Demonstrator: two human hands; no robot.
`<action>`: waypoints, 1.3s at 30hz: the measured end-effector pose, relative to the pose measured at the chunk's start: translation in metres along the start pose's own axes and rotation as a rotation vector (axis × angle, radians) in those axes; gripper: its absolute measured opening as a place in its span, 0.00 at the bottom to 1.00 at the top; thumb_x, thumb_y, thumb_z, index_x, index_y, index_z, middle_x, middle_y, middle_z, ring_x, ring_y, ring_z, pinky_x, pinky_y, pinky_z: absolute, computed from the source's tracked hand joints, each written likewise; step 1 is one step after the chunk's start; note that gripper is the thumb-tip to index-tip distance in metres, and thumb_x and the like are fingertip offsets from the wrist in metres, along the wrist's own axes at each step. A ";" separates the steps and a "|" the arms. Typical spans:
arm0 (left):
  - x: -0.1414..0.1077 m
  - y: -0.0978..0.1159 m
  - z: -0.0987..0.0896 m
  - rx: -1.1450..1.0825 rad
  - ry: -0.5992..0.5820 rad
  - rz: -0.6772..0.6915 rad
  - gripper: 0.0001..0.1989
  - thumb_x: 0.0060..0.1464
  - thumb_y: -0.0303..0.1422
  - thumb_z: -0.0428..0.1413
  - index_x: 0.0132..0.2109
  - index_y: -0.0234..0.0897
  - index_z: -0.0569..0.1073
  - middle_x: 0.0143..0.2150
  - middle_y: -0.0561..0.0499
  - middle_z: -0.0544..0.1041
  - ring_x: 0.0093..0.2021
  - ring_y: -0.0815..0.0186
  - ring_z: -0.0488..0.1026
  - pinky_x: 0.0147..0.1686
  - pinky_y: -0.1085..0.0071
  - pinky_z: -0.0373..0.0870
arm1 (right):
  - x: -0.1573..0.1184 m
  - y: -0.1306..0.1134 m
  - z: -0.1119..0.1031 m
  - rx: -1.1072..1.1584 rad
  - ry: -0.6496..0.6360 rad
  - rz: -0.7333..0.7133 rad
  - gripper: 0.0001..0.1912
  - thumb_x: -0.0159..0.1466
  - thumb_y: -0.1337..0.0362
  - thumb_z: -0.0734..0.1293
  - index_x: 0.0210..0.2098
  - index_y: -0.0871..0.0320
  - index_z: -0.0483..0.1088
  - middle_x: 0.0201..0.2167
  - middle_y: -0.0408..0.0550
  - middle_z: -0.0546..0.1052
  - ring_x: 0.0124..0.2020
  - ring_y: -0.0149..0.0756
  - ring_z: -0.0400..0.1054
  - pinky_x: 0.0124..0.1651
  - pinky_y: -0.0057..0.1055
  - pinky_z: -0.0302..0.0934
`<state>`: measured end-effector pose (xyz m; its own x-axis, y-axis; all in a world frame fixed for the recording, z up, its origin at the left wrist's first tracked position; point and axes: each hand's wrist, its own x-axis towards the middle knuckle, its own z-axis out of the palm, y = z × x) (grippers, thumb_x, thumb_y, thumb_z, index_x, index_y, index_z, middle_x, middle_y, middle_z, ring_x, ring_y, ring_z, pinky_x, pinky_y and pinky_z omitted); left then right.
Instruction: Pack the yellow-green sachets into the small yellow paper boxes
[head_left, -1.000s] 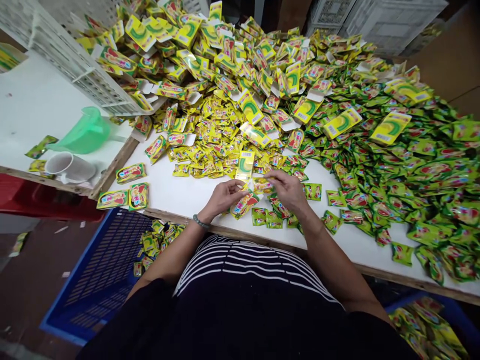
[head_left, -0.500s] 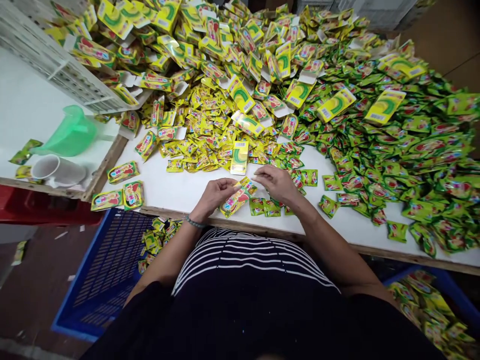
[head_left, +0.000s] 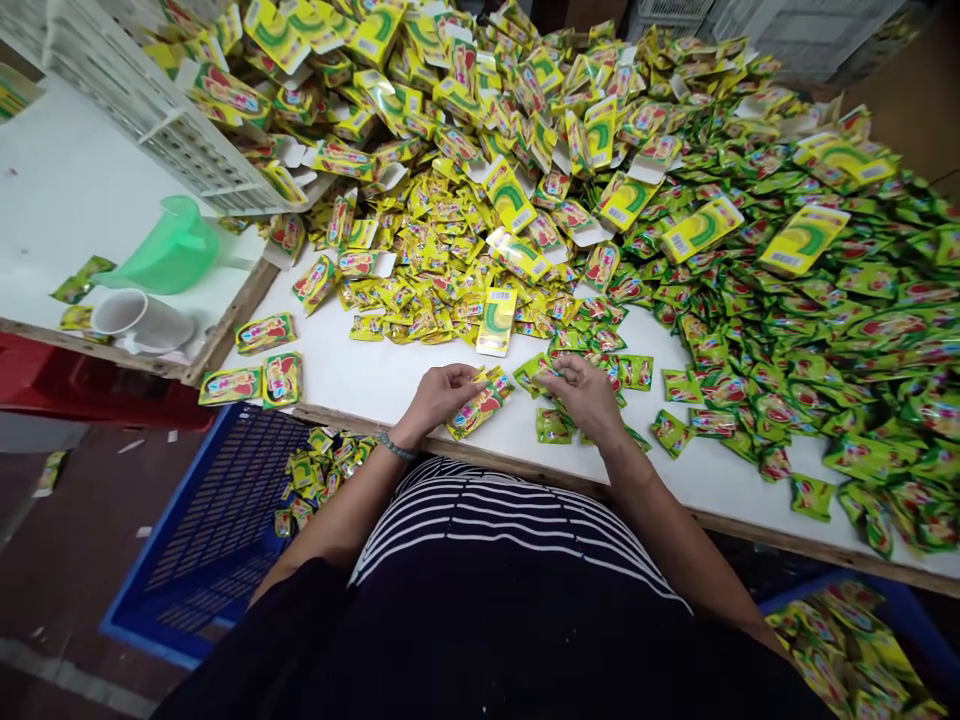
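Observation:
Near the table's front edge, my left hand point(head_left: 444, 398) grips a small yellow carton point(head_left: 484, 405) with a red and green print, tilted up to the right. My right hand point(head_left: 586, 395) is closed in a pinch on a small green packet point(head_left: 531, 374), just right of the carton. More green packets point(head_left: 555, 425) lie under and beside that hand. A flat yellow box point(head_left: 496, 320) with a green curve rests just behind. Beyond it spreads a heap of small yellow packets point(head_left: 427, 260).
Yellow cartons point(head_left: 390, 100) are piled at the back, and a large heap of green packets point(head_left: 750, 340) covers the right side. Several cartons point(head_left: 266, 333) lie at left. A green scoop point(head_left: 169, 250), a white cup point(head_left: 142, 320) and a white crate point(head_left: 172, 130) stand left. A blue crate point(head_left: 202, 540) sits below.
My right hand has moved right, away from the carton, onto the green packets and pinches one. My left hand still holds the carton. The whole view has shifted slightly.

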<state>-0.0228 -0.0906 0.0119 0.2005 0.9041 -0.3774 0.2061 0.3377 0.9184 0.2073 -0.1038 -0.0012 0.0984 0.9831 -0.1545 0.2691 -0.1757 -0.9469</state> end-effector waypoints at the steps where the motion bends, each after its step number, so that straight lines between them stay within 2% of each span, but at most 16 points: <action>1: 0.001 0.001 0.001 -0.013 -0.007 0.009 0.25 0.40 0.48 0.66 0.38 0.31 0.77 0.26 0.52 0.74 0.24 0.72 0.65 0.23 0.76 0.59 | 0.001 -0.003 0.004 0.083 -0.012 0.013 0.23 0.49 0.45 0.72 0.32 0.54 0.65 0.24 0.39 0.70 0.26 0.33 0.64 0.32 0.32 0.60; 3: 0.002 0.004 0.003 -0.068 -0.032 0.024 0.25 0.41 0.48 0.66 0.40 0.31 0.77 0.27 0.51 0.75 0.25 0.72 0.67 0.24 0.76 0.61 | 0.004 -0.009 0.012 0.135 -0.016 -0.004 0.22 0.49 0.45 0.72 0.30 0.54 0.66 0.23 0.38 0.69 0.25 0.31 0.62 0.31 0.30 0.60; 10: 0.010 0.010 0.010 -0.203 -0.113 0.027 0.25 0.37 0.43 0.69 0.40 0.30 0.77 0.30 0.50 0.77 0.27 0.71 0.71 0.29 0.74 0.65 | 0.002 -0.016 0.027 -0.049 0.001 -0.100 0.20 0.54 0.44 0.69 0.28 0.55 0.69 0.24 0.41 0.69 0.24 0.31 0.59 0.29 0.30 0.55; 13: 0.012 0.010 0.013 -0.287 -0.113 -0.031 0.27 0.32 0.39 0.72 0.41 0.30 0.76 0.29 0.51 0.78 0.28 0.70 0.72 0.30 0.74 0.68 | 0.003 -0.011 0.029 -0.103 0.054 -0.164 0.18 0.56 0.46 0.70 0.27 0.55 0.72 0.29 0.45 0.72 0.31 0.35 0.64 0.35 0.33 0.59; 17: 0.008 0.020 0.013 -0.324 -0.088 -0.090 0.27 0.28 0.37 0.73 0.38 0.31 0.77 0.29 0.52 0.79 0.28 0.70 0.73 0.31 0.74 0.70 | 0.005 -0.009 0.030 -0.144 0.123 -0.248 0.12 0.57 0.53 0.72 0.28 0.55 0.75 0.36 0.48 0.74 0.42 0.38 0.67 0.49 0.37 0.61; 20: 0.003 0.035 0.014 -0.275 -0.083 -0.109 0.27 0.28 0.36 0.73 0.39 0.33 0.78 0.33 0.50 0.81 0.31 0.68 0.76 0.33 0.74 0.73 | 0.003 -0.016 0.025 -0.183 0.104 -0.280 0.07 0.57 0.58 0.73 0.28 0.54 0.76 0.41 0.46 0.75 0.46 0.37 0.67 0.56 0.38 0.57; 22: 0.005 0.045 0.015 -0.203 -0.091 -0.119 0.27 0.28 0.35 0.73 0.40 0.34 0.78 0.33 0.52 0.81 0.30 0.68 0.76 0.32 0.75 0.74 | 0.004 -0.022 0.017 -0.223 0.088 -0.306 0.08 0.58 0.59 0.73 0.27 0.54 0.77 0.44 0.46 0.76 0.50 0.36 0.67 0.59 0.38 0.54; 24: 0.011 0.056 0.021 -0.113 -0.111 -0.139 0.28 0.29 0.35 0.73 0.43 0.37 0.78 0.34 0.53 0.81 0.30 0.68 0.77 0.31 0.75 0.75 | 0.006 -0.024 0.004 -0.265 0.108 -0.341 0.08 0.55 0.58 0.76 0.26 0.55 0.77 0.48 0.46 0.76 0.52 0.36 0.67 0.60 0.37 0.52; 28: 0.020 0.075 0.052 -0.002 -0.184 -0.127 0.30 0.24 0.33 0.72 0.42 0.38 0.77 0.30 0.56 0.80 0.27 0.66 0.76 0.27 0.73 0.75 | 0.000 -0.018 -0.022 -0.332 0.285 -0.373 0.12 0.53 0.55 0.77 0.24 0.56 0.76 0.52 0.46 0.75 0.52 0.36 0.68 0.61 0.38 0.51; 32: 0.016 0.089 0.095 0.128 -0.252 -0.072 0.29 0.23 0.30 0.70 0.40 0.39 0.76 0.29 0.57 0.78 0.26 0.65 0.75 0.24 0.73 0.73 | -0.018 -0.008 -0.043 -0.359 0.402 -0.377 0.09 0.56 0.58 0.75 0.24 0.54 0.76 0.49 0.41 0.78 0.50 0.32 0.69 0.61 0.34 0.53; 35: 0.014 0.094 0.126 0.270 -0.270 0.064 0.23 0.27 0.31 0.68 0.37 0.36 0.76 0.29 0.55 0.77 0.25 0.67 0.73 0.23 0.73 0.71 | -0.038 -0.003 -0.060 -0.392 0.424 -0.306 0.08 0.64 0.61 0.69 0.29 0.55 0.77 0.45 0.40 0.80 0.51 0.28 0.69 0.58 0.29 0.54; 37: 0.013 0.096 0.144 0.342 -0.302 0.168 0.17 0.30 0.32 0.66 0.34 0.35 0.75 0.29 0.53 0.76 0.28 0.66 0.73 0.26 0.72 0.72 | -0.052 -0.002 -0.069 -0.419 0.456 -0.271 0.11 0.67 0.60 0.65 0.34 0.55 0.78 0.48 0.42 0.79 0.56 0.28 0.66 0.62 0.30 0.51; 39: 0.012 0.100 0.158 0.397 -0.316 0.284 0.12 0.33 0.31 0.64 0.31 0.36 0.74 0.30 0.52 0.75 0.30 0.64 0.74 0.29 0.70 0.74 | -0.064 -0.001 -0.076 -0.441 0.502 -0.253 0.12 0.66 0.57 0.66 0.35 0.56 0.78 0.54 0.44 0.76 0.60 0.30 0.63 0.65 0.32 0.47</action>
<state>0.1516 -0.0877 0.0809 0.5637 0.8025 -0.1959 0.4337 -0.0857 0.8970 0.2738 -0.1701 0.0308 0.3826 0.8725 0.3038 0.6937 -0.0542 -0.7182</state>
